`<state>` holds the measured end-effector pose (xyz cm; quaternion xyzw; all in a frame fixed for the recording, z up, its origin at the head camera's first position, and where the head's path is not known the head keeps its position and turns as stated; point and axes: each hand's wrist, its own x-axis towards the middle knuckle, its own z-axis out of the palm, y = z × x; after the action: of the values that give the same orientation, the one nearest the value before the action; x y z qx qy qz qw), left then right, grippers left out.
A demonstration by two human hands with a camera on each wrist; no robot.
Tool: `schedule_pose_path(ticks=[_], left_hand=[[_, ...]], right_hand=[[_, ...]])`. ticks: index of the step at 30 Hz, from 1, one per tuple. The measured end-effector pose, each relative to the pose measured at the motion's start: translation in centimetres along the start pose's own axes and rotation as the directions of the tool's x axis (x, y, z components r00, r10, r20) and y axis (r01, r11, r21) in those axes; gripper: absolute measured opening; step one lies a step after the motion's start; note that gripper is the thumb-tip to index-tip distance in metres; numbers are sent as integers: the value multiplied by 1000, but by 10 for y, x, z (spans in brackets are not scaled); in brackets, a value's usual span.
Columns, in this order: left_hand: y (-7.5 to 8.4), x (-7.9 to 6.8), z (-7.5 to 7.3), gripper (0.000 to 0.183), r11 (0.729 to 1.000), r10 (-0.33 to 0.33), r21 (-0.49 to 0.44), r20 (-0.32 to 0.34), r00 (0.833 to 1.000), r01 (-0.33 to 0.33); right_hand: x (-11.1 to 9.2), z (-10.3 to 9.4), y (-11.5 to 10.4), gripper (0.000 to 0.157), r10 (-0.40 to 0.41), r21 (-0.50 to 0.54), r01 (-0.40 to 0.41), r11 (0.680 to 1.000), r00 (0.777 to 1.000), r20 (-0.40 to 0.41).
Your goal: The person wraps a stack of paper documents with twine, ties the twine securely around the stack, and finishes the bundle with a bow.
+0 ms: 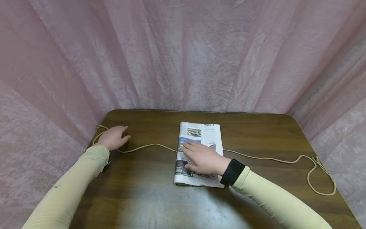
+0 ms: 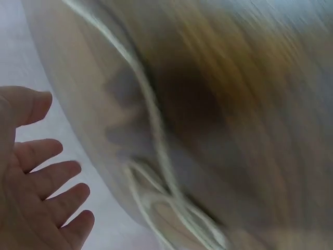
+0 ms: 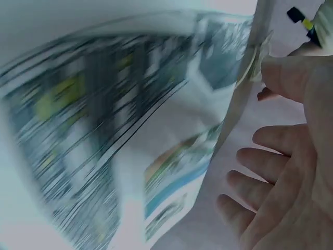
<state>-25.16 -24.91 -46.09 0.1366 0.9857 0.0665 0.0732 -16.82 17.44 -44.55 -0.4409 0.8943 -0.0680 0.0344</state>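
Pinkish velvet curtains [image 1: 183, 63] hang round a dark wood-grained table [image 1: 143, 178], across which a thin cream rope [image 1: 154, 144] runs from side to side. Below the right hand [image 1: 204, 159] lies a folded newspaper [image 1: 211, 135], its long axis pointing away from the person: the far end reaches beyond that hand, the near end comes a little this side of it. The right hand is flat and loose, fingers extended, grasping nothing; whether it touches the folded newspaper, I cannot tell. Lying crosswise to that long axis, the thin cream rope shows at both long edges and, well to the right of the same hand, winds into a loose loop. Far to its left, the left hand [image 1: 114, 138] is released, fingers relaxed, with the thin cream rope curving round its outer side.
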Motion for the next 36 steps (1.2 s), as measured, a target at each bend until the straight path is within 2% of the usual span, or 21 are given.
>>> schedule_pose_path(ticks=[6, 11, 19, 25, 27, 30, 34, 36], left_hand=[[-39, -9, 1, 60, 994, -109, -10, -38, 993, 109], [-56, -12, 4, 56, 985, -172, 7, -54, 984, 172], [-53, -13, 7, 37, 956, -287, -55, 35, 957, 289], [-51, -14, 7, 45, 940, -337, -50, 34, 941, 338], [-51, -14, 8, 48, 940, -340, -39, 17, 940, 340], [-49, -13, 10, 44, 948, -317, -32, -16, 948, 316], [-47, -10, 11, 31, 958, -282, -73, -43, 958, 279], [-46, -9, 11, 20, 953, -286, -110, -33, 958, 281]], right_hand=[[26, -1, -26, 67, -92, -50, 91, 995, 995, -33], [44, -5, -42, 66, -115, -75, 113, 991, 993, -19], [53, 3, -45, 65, -98, -80, 100, 992, 995, 24], [48, 9, -38, 64, -57, -63, 60, 996, 997, 52], [47, 10, -36, 64, -48, -59, 51, 997, 997, 52], [45, 10, -36, 63, -41, -49, 44, 998, 997, 59], [44, 10, -36, 63, -36, -45, 39, 998, 997, 72], [44, 10, -37, 63, -39, -44, 43, 998, 996, 74]])
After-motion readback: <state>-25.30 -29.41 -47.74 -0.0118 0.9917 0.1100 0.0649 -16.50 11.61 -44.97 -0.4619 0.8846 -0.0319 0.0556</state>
